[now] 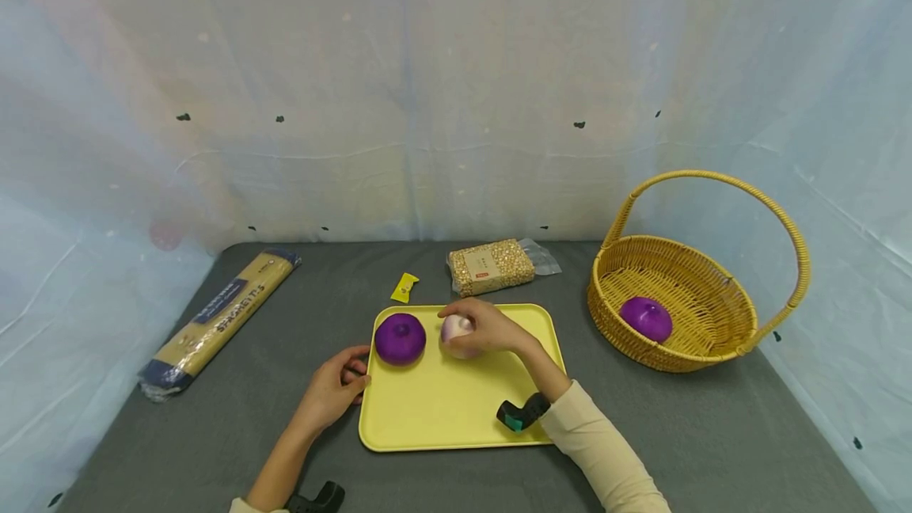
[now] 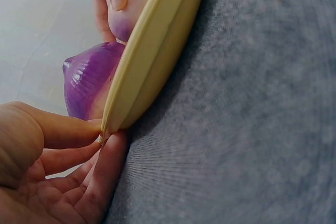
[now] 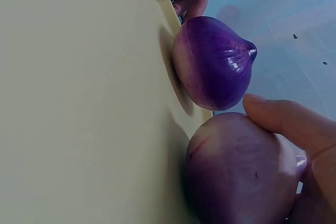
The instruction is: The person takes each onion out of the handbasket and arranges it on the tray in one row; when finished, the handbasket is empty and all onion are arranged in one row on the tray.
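A yellow tray (image 1: 427, 410) lies on the grey cloth. My left hand (image 1: 333, 386) pinches its left rim between thumb and fingers, as the left wrist view shows. On the tray's upper left rests a dark purple onion (image 1: 400, 339), its pointed tip up. Just right of it, my right hand (image 1: 488, 328) grips a paler purple-and-white onion (image 3: 241, 171) from above, the thumb on one side. In the head view the hand covers part of this onion. From the right wrist view I cannot tell whether it touches the tray.
On the right stands a wicker basket (image 1: 701, 299) with a tall handle, another purple onion (image 1: 646, 319) inside. Behind the tray lie a small yellow packet (image 1: 404, 287) and a clear bag of grains (image 1: 513, 264). A spaghetti pack (image 1: 221, 319) lies at the left.
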The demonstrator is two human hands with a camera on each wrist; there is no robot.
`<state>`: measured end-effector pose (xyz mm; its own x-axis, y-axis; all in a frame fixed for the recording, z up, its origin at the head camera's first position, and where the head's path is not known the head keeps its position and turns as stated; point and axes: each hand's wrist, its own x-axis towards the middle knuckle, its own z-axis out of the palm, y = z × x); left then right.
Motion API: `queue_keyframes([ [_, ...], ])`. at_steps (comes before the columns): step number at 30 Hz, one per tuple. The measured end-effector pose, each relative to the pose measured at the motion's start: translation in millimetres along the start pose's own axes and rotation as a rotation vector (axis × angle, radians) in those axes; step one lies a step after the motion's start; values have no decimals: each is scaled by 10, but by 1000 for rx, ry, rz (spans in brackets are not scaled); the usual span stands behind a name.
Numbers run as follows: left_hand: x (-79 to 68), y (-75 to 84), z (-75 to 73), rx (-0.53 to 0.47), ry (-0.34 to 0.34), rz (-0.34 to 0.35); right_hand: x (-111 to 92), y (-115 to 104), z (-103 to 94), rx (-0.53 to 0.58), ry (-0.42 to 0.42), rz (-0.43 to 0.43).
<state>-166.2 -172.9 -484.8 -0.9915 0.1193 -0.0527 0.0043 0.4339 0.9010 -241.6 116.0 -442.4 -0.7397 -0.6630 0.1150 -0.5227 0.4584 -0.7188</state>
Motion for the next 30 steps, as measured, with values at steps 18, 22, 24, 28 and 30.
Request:
queue_keyframes([
  [18, -2, 1, -8, -2, -5, -5, 2, 60, 12, 9, 35, -88],
  [22, -5, 4, -9, -3, -5, -6, -3, 24, 6, 5, 31, -39],
  [24, -5, 3, -9, -6, -5, -7, 2, 10, 9, 21, 21, 3],
  [28, -1, -3, -7, 1, -6, -7, 5, -4, 10, 25, 18, 41],
  [30, 1, -5, -6, 4, -6, -7, 6, -9, 10, 27, 19, 49],
])
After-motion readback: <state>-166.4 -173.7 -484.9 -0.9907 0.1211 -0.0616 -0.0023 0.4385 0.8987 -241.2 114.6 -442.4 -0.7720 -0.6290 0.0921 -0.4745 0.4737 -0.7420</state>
